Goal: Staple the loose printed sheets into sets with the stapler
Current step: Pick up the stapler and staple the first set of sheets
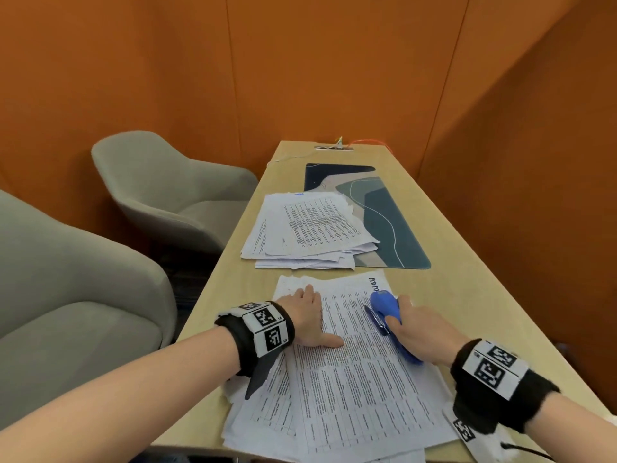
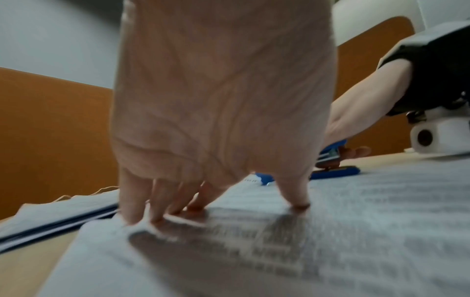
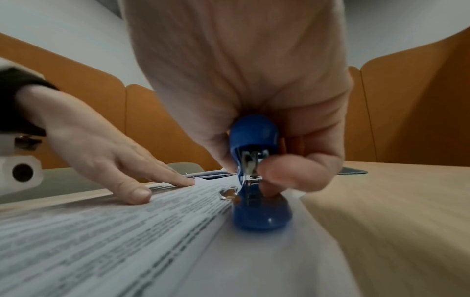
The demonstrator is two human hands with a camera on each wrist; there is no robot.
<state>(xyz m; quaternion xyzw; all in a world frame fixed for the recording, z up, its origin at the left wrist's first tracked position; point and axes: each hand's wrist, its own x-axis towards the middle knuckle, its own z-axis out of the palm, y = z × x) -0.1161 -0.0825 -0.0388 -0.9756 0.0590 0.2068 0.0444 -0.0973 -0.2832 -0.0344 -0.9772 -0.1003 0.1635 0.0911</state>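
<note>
Stapler [image 1: 389, 315], blue, one only: small, rigid, light by the look; best taken around the top arm with the thumb below, mouth left free. Right hand [image 1: 419, 335] has its grip curled around the stapler, mouth gaping, base on the near sheets [image 1: 360, 389]. Left hand [image 1: 309, 315] lies flat, fingers [image 2: 157, 201] straight, pressing the same sheets left of the stapler.

Paper: thin, limp, likely to slide and fan; needs pinning down and squaring at the corner before stapling.

Two piles on the surface [image 1: 467, 295]: the near sheets under the stapler, a far stack [image 1: 307, 225] beyond it, partly over one desk mat [image 1: 384, 215]. Two grey chairs [image 1: 167, 182] left of the stapler.
</note>
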